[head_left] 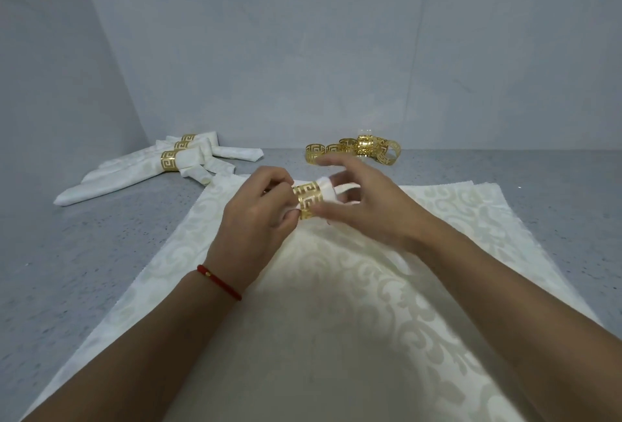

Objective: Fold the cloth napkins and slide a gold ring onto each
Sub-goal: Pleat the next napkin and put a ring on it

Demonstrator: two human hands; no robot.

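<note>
The left hand (261,206) pinches a gold ring (308,201) with a cut-out key pattern, fingers curled against its near rim. The folded tip of a white napkin (328,186) pokes through the ring toward the right, where the right hand (363,206) has its fingers curled round it; that hand is blurred, so the exact hold is unclear. The ring's opening faces left and right, and the gathered napkin's long axis runs through it the same way, then fans out toward the person as a broad cream damask cloth (336,303) under both forearms. A red cord bracelet (218,282) sits on the left wrist. Beyond the grip, a cluster of loose gold rings (353,148) lies on the grey speckled counter (84,253). Far to the left of the grip, three finished napkins with rings (161,165) lie piled together, well apart from the hands.
</note>
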